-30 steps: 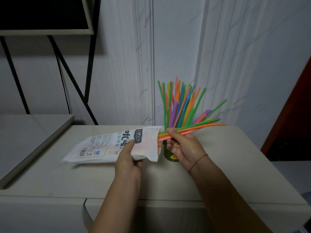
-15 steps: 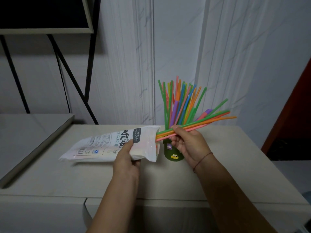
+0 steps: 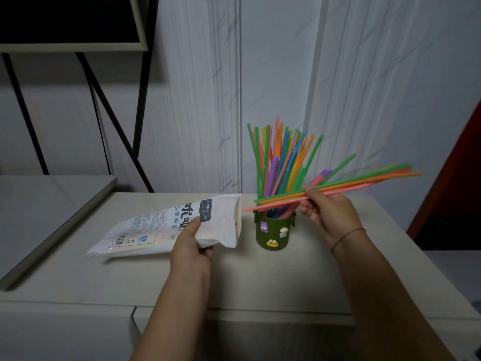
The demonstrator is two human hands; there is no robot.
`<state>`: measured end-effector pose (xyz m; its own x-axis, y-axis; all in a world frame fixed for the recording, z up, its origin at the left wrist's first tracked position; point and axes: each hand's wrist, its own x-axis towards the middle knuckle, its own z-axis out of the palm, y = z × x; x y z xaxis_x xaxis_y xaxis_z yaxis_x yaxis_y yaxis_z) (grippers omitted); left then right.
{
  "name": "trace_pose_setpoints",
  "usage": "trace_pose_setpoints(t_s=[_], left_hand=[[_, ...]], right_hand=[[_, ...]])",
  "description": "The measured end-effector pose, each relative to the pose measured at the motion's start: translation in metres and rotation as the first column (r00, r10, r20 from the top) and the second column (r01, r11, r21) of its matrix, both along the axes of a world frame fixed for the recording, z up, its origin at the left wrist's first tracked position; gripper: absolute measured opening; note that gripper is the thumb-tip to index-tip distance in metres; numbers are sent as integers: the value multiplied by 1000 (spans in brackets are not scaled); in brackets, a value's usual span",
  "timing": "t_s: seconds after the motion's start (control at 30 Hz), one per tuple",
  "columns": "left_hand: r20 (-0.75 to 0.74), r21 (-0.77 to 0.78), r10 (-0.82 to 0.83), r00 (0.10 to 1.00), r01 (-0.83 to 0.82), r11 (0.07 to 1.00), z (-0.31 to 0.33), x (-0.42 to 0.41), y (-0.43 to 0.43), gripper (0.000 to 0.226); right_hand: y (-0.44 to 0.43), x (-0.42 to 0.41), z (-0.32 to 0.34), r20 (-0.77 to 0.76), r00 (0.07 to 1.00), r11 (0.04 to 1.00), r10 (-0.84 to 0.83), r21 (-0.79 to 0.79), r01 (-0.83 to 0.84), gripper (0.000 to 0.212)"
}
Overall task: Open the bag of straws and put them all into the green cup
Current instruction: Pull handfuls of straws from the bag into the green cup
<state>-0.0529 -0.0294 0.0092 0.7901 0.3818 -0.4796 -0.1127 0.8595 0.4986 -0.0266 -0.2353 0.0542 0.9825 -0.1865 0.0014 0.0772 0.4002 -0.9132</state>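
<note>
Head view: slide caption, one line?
Left hand holds the opened bag; right hand pinches a straw bundle above the green cup.

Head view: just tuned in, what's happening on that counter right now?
A person is emptying a white bag into the green cup. The left hand grips the bag near its open mouth, just left of the cup. The right hand pinches a small bundle of straws, almost level above the cup, their ends right at the bag's mouth. The cup already holds many upright straws. How many remain in the bag cannot be told.
</note>
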Motion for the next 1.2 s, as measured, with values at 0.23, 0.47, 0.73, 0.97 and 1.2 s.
trace_pose_setpoints(t_s=[0.23,0.47,0.73,0.97,1.2], left_hand=[[-4,9,-18,1000,18,1000,-1,1,0,22],[2,12,-44,999,44,999,-1,1,-5,24],[-1,4,-37,999,37,999,0,2,-9,36],[-10,3,-49,999,49,999,0,3,-6,28],[-3,1,-44,999,44,999,1,3,-9,39]], right_hand=[[-24,10,-3,47,991,978,-129,-161,135,10],[-15,18,-9,74,994,865,-79,-491,105,12],[10,30,-29,-14,1000,706,26,-707,-28,17],[-1,22,-15,71,997,854,-26,-516,59,11],[2,23,-17,131,987,845,-98,-512,152,6]])
